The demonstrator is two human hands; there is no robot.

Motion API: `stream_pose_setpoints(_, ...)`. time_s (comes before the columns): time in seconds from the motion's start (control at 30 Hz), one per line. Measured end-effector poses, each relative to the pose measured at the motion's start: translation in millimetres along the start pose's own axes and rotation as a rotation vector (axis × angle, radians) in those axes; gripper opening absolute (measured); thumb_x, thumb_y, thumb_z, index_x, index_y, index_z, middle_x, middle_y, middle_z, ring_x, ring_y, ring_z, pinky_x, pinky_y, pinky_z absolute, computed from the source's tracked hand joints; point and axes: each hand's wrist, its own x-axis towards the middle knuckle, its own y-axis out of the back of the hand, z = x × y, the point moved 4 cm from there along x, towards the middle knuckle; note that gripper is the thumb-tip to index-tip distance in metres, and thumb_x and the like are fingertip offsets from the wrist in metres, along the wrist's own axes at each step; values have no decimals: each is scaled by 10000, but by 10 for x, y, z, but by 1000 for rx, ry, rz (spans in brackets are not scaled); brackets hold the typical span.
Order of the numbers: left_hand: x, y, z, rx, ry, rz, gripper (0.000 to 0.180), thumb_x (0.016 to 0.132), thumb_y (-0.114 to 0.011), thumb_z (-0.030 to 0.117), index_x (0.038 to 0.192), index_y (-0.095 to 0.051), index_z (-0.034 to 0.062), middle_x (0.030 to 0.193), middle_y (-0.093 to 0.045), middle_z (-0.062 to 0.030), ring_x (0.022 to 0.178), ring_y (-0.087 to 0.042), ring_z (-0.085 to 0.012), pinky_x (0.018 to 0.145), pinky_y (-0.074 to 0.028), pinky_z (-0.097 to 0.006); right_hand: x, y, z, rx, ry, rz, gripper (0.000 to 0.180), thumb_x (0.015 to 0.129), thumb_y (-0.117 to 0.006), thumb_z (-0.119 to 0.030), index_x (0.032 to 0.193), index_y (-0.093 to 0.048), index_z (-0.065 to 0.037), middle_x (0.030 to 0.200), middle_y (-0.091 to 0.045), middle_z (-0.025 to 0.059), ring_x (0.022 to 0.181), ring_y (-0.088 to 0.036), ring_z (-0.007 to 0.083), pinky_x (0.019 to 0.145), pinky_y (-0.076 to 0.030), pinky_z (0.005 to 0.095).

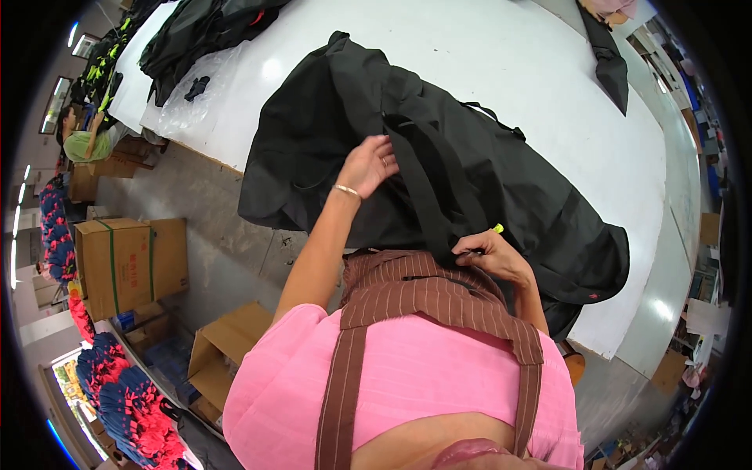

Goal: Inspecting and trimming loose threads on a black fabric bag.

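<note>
A large black fabric bag (pixel 509 184) lies across the table in front of me, its left end hanging over the near edge. A wide black strap (pixel 419 184) loops down from its middle toward my waist. My left hand (pixel 368 166), with a bracelet on the wrist, has its fingers curled at the strap's upper part, their tips partly hidden. Lower down, close to my apron, my right hand (pixel 499 258) is closed on the strap's lower end. A small yellow-green tip (pixel 498 228) sticks out above that hand; the rest of it is hidden.
The white table (pixel 439 43) extends beyond the bag. More black bags (pixel 207 39) and clear plastic (pixel 207 94) lie at its far left. A closed carton (pixel 129 266) and an open carton (pixel 227 352) stand on the floor to my left. A person in green (pixel 82 145) sits farther off.
</note>
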Motion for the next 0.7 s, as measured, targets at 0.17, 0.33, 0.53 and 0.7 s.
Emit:
stream_pose_setpoints(0.17, 510, -19, 130, -109, 32, 62, 283, 897, -579, 257, 1036, -555, 11, 818, -638, -142, 647, -616, -229, 618, -532, -344, 138, 18, -51, -235, -134, -103, 173, 804, -679, 10, 976, -680, 25, 882, -703, 55, 815, -625, 97, 782, -495, 234)
stream_pose_setpoints(0.33, 499, 29, 77, 135, 75, 4, 153, 928, -510, 208, 870, -500, 67, 701, -548, -63, 507, -477, -130, 452, -380, -241, 284, 283, -249, -159, -97, 217, 167, 833, -671, -54, 978, -691, 26, 862, -687, 45, 850, -607, 84, 780, -477, 226)
stream_pose_setpoints(0.53, 135, 205, 112, 304, 1, -60, 214, 945, -490, 209, 1050, -580, 45, 692, -561, -39, 519, -503, -121, 483, -426, -238, 901, 447, -427, -71, 196, 623, 282, 872, -664, -180, 1083, -655, 7, 918, -681, 36, 846, -607, 87, 785, -470, 236)
stream_pose_setpoints(0.7, 47, 260, 212, 463, 36, -67, 256, 967, -507, 248, 1077, -625, 49, 757, -614, -33, 608, -558, -101, 583, -468, -220, 1516, 3, -247, -228, 47, 463, 324, 826, -694, -243, 1057, -659, -19, 815, -685, 106, 743, -645, 172, 701, -481, 293)
